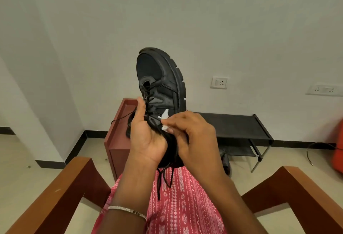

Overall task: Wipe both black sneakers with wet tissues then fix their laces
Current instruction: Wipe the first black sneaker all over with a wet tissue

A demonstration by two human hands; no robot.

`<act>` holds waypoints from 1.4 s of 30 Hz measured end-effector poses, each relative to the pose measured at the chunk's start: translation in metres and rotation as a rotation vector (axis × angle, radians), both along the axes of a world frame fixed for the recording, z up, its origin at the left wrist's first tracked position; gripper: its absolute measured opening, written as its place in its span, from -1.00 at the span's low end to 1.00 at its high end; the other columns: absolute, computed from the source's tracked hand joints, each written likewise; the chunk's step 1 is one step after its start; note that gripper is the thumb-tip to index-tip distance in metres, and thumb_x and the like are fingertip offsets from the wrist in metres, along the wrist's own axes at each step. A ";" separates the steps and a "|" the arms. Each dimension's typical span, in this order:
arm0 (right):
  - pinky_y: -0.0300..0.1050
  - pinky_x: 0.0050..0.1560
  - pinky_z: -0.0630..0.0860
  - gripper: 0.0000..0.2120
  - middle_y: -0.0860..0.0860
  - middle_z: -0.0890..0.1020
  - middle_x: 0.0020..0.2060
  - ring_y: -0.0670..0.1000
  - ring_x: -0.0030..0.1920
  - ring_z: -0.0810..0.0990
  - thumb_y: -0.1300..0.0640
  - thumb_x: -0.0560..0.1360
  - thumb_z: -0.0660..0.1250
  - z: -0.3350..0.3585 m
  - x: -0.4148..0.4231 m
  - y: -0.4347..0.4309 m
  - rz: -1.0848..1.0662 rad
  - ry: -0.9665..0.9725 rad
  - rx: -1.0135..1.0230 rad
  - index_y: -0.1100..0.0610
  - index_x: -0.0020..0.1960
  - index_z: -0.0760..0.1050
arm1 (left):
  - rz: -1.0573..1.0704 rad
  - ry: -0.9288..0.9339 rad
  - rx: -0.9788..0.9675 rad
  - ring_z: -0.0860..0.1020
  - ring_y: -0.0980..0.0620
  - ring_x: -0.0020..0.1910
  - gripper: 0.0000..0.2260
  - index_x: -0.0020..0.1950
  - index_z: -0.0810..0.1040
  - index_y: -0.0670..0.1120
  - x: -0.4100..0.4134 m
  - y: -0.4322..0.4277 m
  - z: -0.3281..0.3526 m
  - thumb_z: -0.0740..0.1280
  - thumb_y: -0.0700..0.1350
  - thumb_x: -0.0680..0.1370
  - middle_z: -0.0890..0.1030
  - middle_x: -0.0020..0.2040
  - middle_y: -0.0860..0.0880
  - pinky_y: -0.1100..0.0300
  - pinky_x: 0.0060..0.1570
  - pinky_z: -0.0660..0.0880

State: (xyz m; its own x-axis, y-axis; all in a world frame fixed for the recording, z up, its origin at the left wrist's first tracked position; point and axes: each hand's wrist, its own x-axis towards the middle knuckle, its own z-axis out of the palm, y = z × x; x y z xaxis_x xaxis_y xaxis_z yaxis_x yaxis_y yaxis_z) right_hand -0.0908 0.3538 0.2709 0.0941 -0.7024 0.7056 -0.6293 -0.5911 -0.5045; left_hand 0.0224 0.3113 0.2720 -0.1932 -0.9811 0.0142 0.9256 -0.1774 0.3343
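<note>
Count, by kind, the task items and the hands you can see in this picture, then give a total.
Black sneaker: 1
White tissue: 1
Hands: 2, left hand and right hand
Total: 4

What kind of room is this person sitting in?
Probably a room in a home, perhaps near the entrance: a low black shoe rack stands against a plain wall with switch sockets, beside a small red-brown cabinet, and the person sits in a wooden-armed chair.
</note>
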 end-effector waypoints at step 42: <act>-0.06 0.14 0.56 -0.83 0.17 0.67 0.03 0.15 0.06 0.60 0.28 0.60 0.32 0.000 -0.039 -0.054 -0.310 0.178 -0.481 0.29 0.09 0.67 | -0.100 -0.373 0.149 0.66 -0.19 0.05 -0.65 0.23 0.61 -0.20 -0.014 0.011 0.005 0.30 0.01 0.58 0.66 0.13 -0.25 -0.05 0.21 0.53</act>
State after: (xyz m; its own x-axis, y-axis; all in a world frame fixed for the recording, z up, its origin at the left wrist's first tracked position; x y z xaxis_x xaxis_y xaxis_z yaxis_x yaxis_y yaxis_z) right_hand -0.1297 0.2998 0.2708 0.0822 -0.3213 0.9434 -0.8591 -0.5026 -0.0963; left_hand 0.0088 0.3224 0.2771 -0.2525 -0.9433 -0.2156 0.7217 -0.3321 0.6073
